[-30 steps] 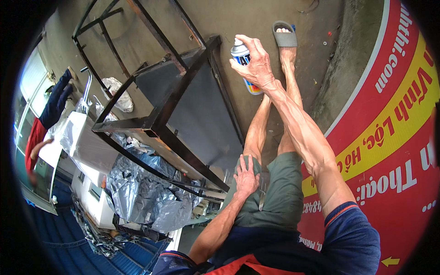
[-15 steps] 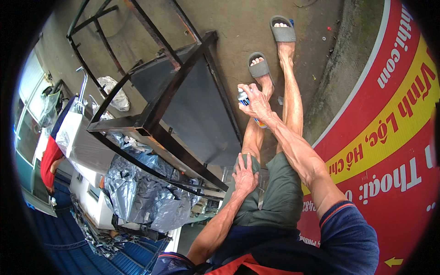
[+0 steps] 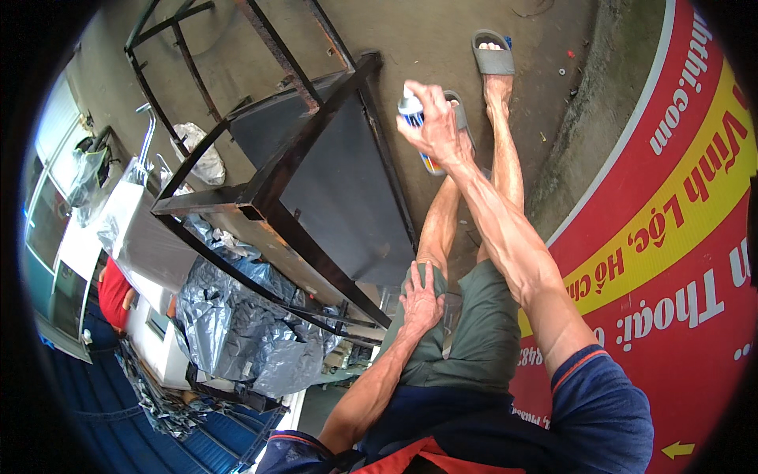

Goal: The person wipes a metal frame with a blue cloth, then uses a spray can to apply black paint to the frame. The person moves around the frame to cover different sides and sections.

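Observation:
My right hand (image 3: 444, 130) is wrapped round a spray can (image 3: 411, 112) with a white top, held upright or slightly tilted above my sandalled foot. Part of its colourful label shows below my fingers. My left hand (image 3: 422, 302) lies flat on my left knee, fingers spread, holding nothing. Left of the can stands a black-painted metal frame (image 3: 272, 178) of square tubing, with some rusty brown patches. A flat dark grey panel (image 3: 335, 186) is set within it. The can is apart from the frame. Whether any spray comes out cannot be seen.
A red and yellow printed sign (image 3: 632, 261) fills the right side. Crumpled silver-grey plastic sheeting (image 3: 229, 316) lies beyond the frame at left. A person in red (image 3: 115, 294) is farther left, near a plastic-wrapped box (image 3: 154, 237). A whitish bag (image 3: 201, 154) rests on the concrete floor (image 3: 426, 39).
My right hand has lifted the spray can and moved it outward and slightly left. My left hand has stayed on the knee. The person in red at left has shifted position.

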{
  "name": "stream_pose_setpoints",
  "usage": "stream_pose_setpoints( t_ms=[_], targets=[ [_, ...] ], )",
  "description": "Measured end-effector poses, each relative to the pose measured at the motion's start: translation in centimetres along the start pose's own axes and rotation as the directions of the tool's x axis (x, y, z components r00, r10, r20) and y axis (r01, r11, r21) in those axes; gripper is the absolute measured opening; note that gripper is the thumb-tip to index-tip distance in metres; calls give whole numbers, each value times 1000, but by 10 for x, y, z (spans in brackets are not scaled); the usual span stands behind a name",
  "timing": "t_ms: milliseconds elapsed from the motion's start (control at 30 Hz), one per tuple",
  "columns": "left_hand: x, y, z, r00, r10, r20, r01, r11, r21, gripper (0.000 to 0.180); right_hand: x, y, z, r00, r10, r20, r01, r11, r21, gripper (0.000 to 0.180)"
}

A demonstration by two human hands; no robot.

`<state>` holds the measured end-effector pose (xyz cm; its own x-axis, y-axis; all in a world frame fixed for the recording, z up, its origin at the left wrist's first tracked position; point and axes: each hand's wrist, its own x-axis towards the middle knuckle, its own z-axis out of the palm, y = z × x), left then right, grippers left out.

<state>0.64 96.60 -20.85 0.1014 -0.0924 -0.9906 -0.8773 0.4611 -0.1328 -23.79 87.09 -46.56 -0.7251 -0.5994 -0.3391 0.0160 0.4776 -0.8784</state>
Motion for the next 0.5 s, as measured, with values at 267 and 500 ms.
stream_pose_setpoints(
  t_ms=[267, 500],
  targets=[
    [-9, -1, -2, 998, 38, -44, -39, 999, -36, 105, -114, 18, -20, 872, 281, 402, -212, 955, -208, 66],
    [-22, -27, -3, 959, 167, -230, -196, 974, -112, 103, -105, -47, -83, 953, 299, -40, -297, 954, 35, 77]
  ],
)
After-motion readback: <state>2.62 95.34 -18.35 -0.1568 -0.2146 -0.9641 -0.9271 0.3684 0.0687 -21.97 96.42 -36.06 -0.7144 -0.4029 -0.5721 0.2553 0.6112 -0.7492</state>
